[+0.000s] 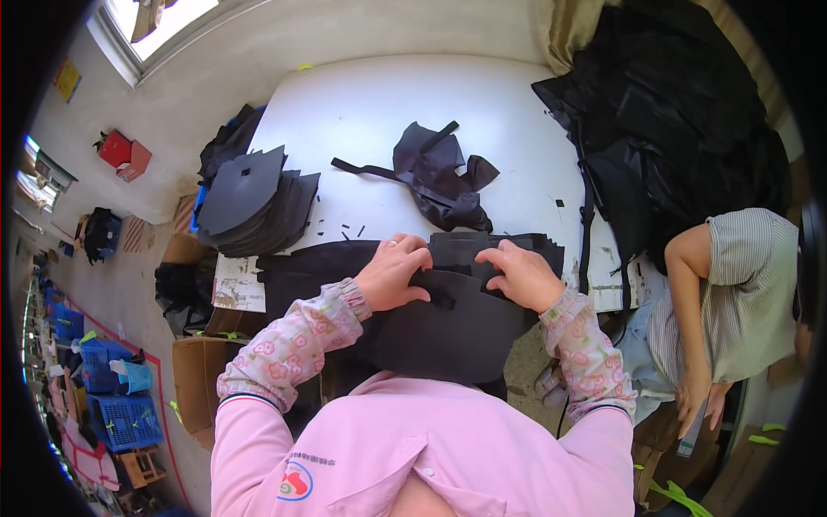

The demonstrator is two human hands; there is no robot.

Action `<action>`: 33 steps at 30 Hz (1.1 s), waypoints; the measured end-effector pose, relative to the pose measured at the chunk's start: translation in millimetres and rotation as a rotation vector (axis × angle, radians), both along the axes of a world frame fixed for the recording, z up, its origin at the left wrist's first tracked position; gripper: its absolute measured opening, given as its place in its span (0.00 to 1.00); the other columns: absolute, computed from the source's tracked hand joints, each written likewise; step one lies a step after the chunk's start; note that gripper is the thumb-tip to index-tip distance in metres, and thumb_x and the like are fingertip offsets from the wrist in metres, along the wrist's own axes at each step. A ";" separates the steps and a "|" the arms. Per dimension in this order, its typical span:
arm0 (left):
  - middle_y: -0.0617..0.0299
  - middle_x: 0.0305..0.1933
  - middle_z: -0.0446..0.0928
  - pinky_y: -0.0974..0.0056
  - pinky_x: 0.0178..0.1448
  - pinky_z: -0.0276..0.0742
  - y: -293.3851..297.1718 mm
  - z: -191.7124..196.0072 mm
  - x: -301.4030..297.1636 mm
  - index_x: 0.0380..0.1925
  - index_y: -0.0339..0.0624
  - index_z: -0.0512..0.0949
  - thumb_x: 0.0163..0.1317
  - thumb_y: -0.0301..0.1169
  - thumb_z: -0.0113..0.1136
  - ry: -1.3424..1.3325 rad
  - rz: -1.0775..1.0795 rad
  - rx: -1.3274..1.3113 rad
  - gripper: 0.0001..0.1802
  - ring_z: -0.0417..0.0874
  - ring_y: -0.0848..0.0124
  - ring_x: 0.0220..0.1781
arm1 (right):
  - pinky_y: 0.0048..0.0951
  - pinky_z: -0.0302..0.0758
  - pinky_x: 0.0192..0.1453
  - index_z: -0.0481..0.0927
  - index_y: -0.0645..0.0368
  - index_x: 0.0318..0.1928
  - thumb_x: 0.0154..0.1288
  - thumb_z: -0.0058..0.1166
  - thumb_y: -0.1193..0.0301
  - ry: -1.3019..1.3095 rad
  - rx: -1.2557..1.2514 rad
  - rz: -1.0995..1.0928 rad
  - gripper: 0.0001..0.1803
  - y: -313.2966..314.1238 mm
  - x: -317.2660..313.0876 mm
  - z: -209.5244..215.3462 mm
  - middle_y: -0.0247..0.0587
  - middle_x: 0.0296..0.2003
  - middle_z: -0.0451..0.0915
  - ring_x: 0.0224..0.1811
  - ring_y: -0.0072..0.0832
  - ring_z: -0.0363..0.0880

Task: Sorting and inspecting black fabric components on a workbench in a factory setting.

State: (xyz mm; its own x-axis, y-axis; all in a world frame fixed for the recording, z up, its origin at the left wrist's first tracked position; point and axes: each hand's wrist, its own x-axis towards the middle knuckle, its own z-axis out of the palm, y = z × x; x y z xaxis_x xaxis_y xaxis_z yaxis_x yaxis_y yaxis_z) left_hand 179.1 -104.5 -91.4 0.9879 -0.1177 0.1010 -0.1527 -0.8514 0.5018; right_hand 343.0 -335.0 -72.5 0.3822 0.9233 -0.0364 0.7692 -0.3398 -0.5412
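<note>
Closest to us, our left hand point(392, 271) lies flat, fingers loosely spread, pressing on a dark rounded fabric piece point(448, 332) that hangs over the near edge of the worktop point(379, 103); our right hand point(521, 276) curls its fingers over the same piece and seems to pinch its upper edge, though we cannot tell how firm the grip is. The cloth looks matte, thin and limp, with a curved lower outline. Just beyond our hands sits a low pile of flat black pieces point(495, 246), which we judge still awaits handling. Farther left, a fanned stack of stiff dark cut shapes point(254, 198) suggests a good share is finished. Mid-worktop lies a crumpled scrap with a strap point(435, 172), and at the far right a big heap of black cloth point(672, 121) looms beside a seated person in a striped shirt point(745, 293).
</note>
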 end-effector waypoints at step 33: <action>0.54 0.64 0.74 0.58 0.62 0.70 10.2 14.5 3.9 0.37 0.41 0.71 0.57 0.23 0.66 0.401 -0.273 -0.585 0.13 0.75 0.60 0.63 | 0.45 0.77 0.38 0.84 0.56 0.34 0.60 0.63 0.59 -0.122 -0.074 -0.116 0.13 -3.2 7.6 13.3 0.47 0.29 0.83 0.35 0.47 0.83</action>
State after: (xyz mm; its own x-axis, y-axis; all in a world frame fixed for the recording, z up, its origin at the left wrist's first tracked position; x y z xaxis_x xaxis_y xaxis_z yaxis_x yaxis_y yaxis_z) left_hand 182.9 -94.2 -76.9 0.9055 -0.4011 -0.1383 -0.0308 -0.3873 0.9215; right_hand 350.6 -338.3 -59.3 0.4917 0.8694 -0.0492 0.7809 -0.4652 -0.4168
